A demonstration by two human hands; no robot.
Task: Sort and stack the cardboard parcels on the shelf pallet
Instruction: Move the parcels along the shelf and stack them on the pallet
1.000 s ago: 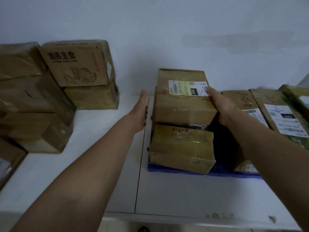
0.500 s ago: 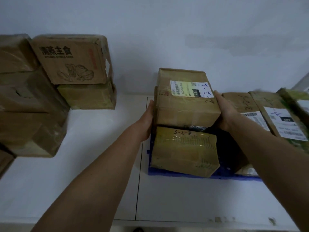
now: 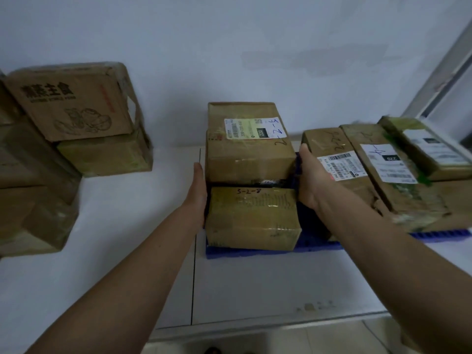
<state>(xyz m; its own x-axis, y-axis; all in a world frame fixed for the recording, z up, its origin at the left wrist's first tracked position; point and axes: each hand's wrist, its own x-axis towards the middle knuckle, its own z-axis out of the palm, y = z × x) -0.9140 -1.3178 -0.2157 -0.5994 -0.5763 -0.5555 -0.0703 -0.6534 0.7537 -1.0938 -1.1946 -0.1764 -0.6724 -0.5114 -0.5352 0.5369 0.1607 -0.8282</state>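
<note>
Left hand [image 3: 198, 194]: fingers straight, pressing the left side of the near box [image 3: 251, 218] on the blue pallet [image 3: 255, 252]. Right hand [image 3: 310, 180]: cupping its right side. Advice: be squeezing evenly, squaring it under the labelled box [image 3: 249, 146] before releasing.

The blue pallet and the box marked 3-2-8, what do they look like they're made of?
Pallet: probably moulded plastic, going by its even blue colour and ribbed edge. Box: brown cardboard wrapped in glossy clear tape, which shows shiny wrinkled glints.

Gap betw. center stack [image 3: 249, 154] & right parcels [image 3: 339, 169] narrow; left shelf [image 3: 132, 226] open.
</note>
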